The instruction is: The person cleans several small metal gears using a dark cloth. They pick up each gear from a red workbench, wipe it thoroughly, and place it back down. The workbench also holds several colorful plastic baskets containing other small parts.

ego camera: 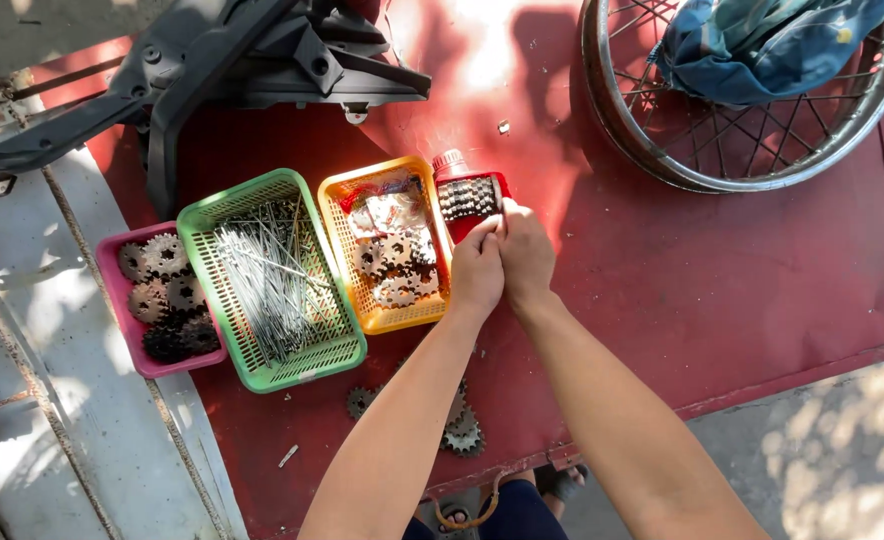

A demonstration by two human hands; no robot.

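Both my hands meet over a red table (722,270), just right of an orange basket (342,195). My left hand (477,272) and my right hand (525,252) are pressed together, fingers closed on the near edge of a small red tray (454,231). A coiled metal chain (467,198) lies in the tray. The orange basket holds sprockets (394,262) and plastic packets.
A green basket (252,375) holds thin metal spokes. A pink basket (112,290) holds dark sprockets. Loose sprockets (462,432) lie under my left forearm. A spoked wheel rim (662,165) with a blue cloth (762,45) sits far right. A dark frame part (232,60) lies far left.
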